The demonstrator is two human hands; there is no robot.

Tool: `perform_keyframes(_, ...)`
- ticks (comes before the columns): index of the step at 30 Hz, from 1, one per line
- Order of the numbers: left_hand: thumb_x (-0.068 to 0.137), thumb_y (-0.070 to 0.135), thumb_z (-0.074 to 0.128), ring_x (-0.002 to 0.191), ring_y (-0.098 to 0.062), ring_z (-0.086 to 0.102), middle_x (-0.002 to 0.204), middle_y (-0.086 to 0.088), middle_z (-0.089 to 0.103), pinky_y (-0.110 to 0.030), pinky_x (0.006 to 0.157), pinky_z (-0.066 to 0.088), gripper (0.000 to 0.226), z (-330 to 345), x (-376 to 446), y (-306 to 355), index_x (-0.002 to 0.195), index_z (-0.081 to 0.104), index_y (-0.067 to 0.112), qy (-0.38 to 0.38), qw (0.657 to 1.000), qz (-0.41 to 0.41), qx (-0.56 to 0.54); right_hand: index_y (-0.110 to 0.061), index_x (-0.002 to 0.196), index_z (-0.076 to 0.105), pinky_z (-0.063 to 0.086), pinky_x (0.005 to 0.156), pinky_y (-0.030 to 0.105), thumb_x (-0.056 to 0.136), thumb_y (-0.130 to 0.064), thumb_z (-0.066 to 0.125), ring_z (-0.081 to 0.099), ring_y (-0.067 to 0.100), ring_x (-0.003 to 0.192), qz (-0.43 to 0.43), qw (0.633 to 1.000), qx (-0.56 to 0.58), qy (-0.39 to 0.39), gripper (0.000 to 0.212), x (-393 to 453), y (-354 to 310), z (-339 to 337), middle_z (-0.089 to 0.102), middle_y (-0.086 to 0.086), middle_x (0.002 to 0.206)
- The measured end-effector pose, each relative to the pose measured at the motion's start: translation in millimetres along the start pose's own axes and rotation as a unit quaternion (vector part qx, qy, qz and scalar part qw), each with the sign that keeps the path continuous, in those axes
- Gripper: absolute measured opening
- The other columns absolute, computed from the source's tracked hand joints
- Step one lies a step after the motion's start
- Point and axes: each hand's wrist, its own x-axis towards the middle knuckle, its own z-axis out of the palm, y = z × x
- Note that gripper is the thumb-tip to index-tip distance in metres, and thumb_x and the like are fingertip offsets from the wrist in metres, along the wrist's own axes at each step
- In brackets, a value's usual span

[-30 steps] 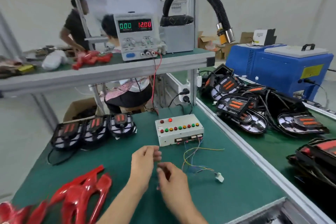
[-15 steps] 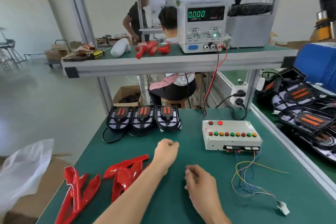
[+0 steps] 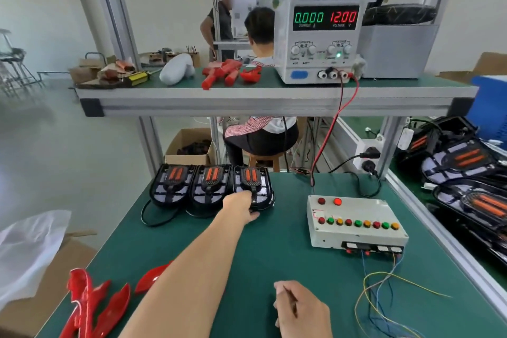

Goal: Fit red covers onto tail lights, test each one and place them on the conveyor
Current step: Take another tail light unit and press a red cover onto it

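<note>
Head view: three black tail lights sit in a row at 12 o'clock on the green mat — ribbed orange inserts, glossy housings. The left hand grips the rightmost tail light. Glossy red covers lie at 8 o'clock. The right hand rests loosely curled — holding nothing.
</note>
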Motion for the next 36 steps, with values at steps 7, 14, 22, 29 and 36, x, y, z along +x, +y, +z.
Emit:
perform_keyframes(7,0.1,-0.006,0.051,0.109,-0.032,0.069,0.12,-0.019,0.07,-0.041,0.075,0.058,0.029,-2.0,5.5,-0.2,0.126,0.062,-0.001,-0.007,0.999,-0.045,0.003,-0.026,0.071,0.075,0.057,0.068,0.036,0.089,-0.011,0.067,0.064,0.028,0.056,-0.003,1.0,0.01,0.01,0.025,1.7,4.9,2.9,0.068,0.009,0.065)
perform_keyframes(14,0.1,-0.005,0.052,0.095,-0.038,0.072,0.107,-0.022,0.074,-0.044,0.056,0.059,0.02,-9.1,-15.9,-24.2,0.116,0.064,-0.003,-0.014,0.999,0.013,-0.025,-0.027,0.071,0.074,0.054,0.054,0.021,0.09,-0.01,0.068,0.062,0.029,0.052,0.005,0.998,0.049,0.026,0.026,0.5,5.0,3.4,0.066,0.01,0.064)
perform_keyframes(22,0.094,-0.007,0.051,0.079,-0.031,0.075,0.097,-0.019,0.077,-0.037,0.052,0.061,0.029,-53.5,-62.6,-62.0,0.121,0.061,0.0,-0.06,0.995,0.053,0.056,-0.024,0.087,0.076,0.054,0.05,0.024,0.093,-0.005,0.064,0.067,0.016,0.058,0.041,0.989,0.123,0.075,0.023,-9.4,-4.3,-5.4,0.072,0.0,0.07)
perform_keyframes(29,0.089,-0.01,0.043,0.072,-0.03,0.077,0.084,-0.015,0.078,-0.038,0.061,0.063,0.027,-96.1,-106.0,-50.0,0.098,0.064,0.004,-0.158,0.924,0.073,0.34,-0.026,0.102,0.073,0.06,0.074,0.043,0.094,-0.007,0.065,0.068,0.011,0.077,0.036,0.984,0.103,0.139,0.022,-37.0,-11.1,-23.7,0.069,-0.006,0.085)
perform_keyframes(36,0.091,-0.013,0.043,0.095,-0.034,0.074,0.116,-0.021,0.068,-0.045,0.078,0.064,0.035,-95.4,-132.4,-56.0,0.119,0.06,0.001,-0.253,0.809,0.063,0.527,-0.018,0.129,0.065,0.044,0.1,0.036,0.095,-0.022,0.066,0.053,0.025,0.115,0.012,0.985,-0.108,0.134,0.034,-54.9,-15.1,-54.8,0.054,0.005,0.123)
